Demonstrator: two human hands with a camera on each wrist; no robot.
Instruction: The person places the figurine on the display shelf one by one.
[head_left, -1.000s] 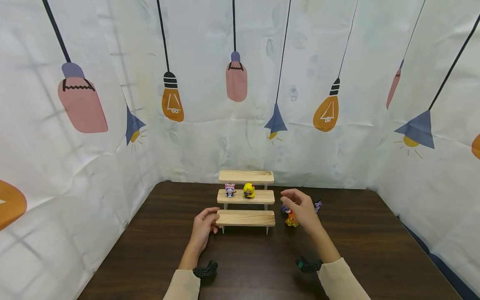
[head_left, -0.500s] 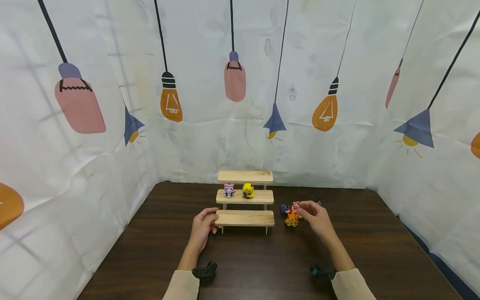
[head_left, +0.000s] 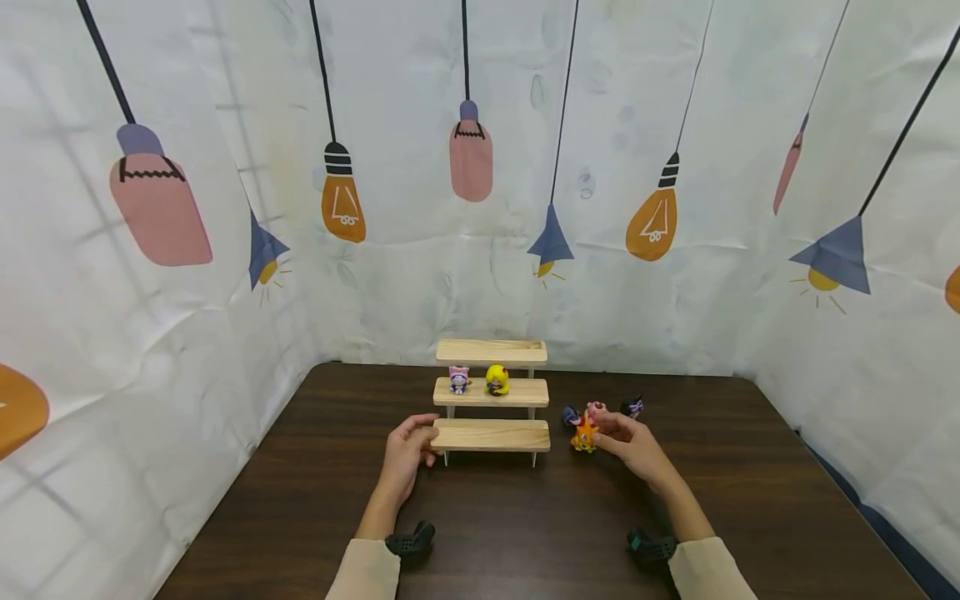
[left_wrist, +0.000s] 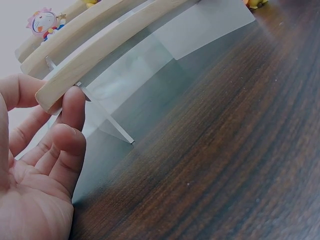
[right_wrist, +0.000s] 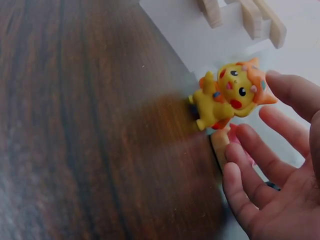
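At the left end of the lowest board of a three-tier wooden display stand (head_left: 491, 435), my left hand (head_left: 405, 454) grips the wood between thumb and fingers; the left wrist view shows the board's end (left_wrist: 55, 95) in that grip. My right hand (head_left: 633, 446) is beside a yellow figurine with an orange hood (right_wrist: 225, 95) standing on the table. Its thumb and index fingertips are right at the hood, on either side of an ear, with the other fingers loosely bent. A pink figurine (head_left: 596, 408) stands behind, partly covered by the hand in the right wrist view.
On the middle board stand a pink-hatted figurine (head_left: 459, 381) and a yellow-haired one (head_left: 497, 381). Two dark purple figurines lie near the right hand, one to the left (head_left: 572, 416) and one behind (head_left: 633, 407). The dark wooden table (head_left: 480, 525) meets a patterned curtain (head_left: 375, 308).
My right hand first moved right and back from beside the stand, reaching the pink figurine, then came slightly forward to the orange-hooded one. My left hand keeps its grip on the stand.
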